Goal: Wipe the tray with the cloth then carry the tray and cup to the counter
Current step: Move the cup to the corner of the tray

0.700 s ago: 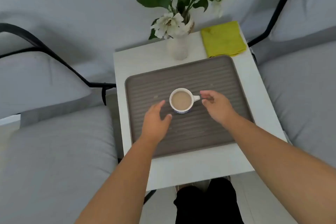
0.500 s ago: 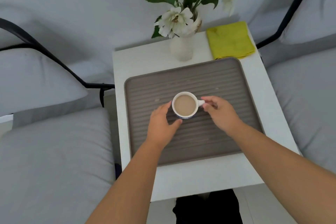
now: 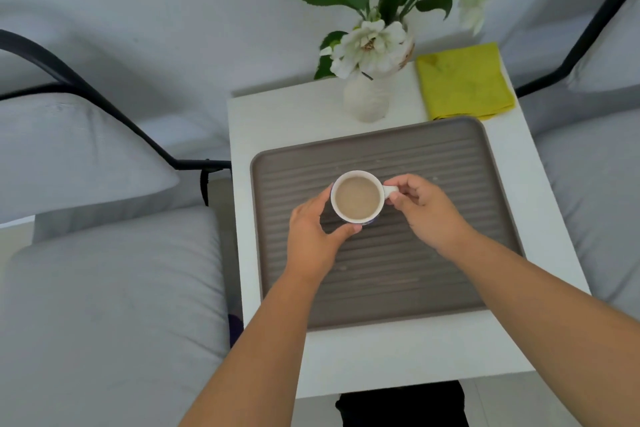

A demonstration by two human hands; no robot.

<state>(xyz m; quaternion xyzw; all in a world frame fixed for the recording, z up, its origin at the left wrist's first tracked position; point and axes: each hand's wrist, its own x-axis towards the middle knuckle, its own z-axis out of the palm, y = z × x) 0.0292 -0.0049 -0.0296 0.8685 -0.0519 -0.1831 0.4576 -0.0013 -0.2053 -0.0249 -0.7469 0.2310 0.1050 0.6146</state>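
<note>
A white cup (image 3: 357, 196) full of milky brown drink stands in the middle of a grey ribbed tray (image 3: 450, 163) on a small white table (image 3: 398, 354). My left hand (image 3: 311, 232) wraps around the cup's left side, thumb under its near edge. My right hand (image 3: 422, 208) pinches the cup's handle on the right. A folded yellow cloth (image 3: 464, 80) lies at the table's far right corner, just behind the tray.
A white vase (image 3: 367, 97) with white flowers and green leaves stands behind the tray, left of the cloth. Grey cushioned seats with black metal frames flank the table on the left (image 3: 104, 305) and right (image 3: 595, 201).
Both hands have closed in on the cup: the left now holds its side and the right grips its handle. The view has shifted slightly closer.
</note>
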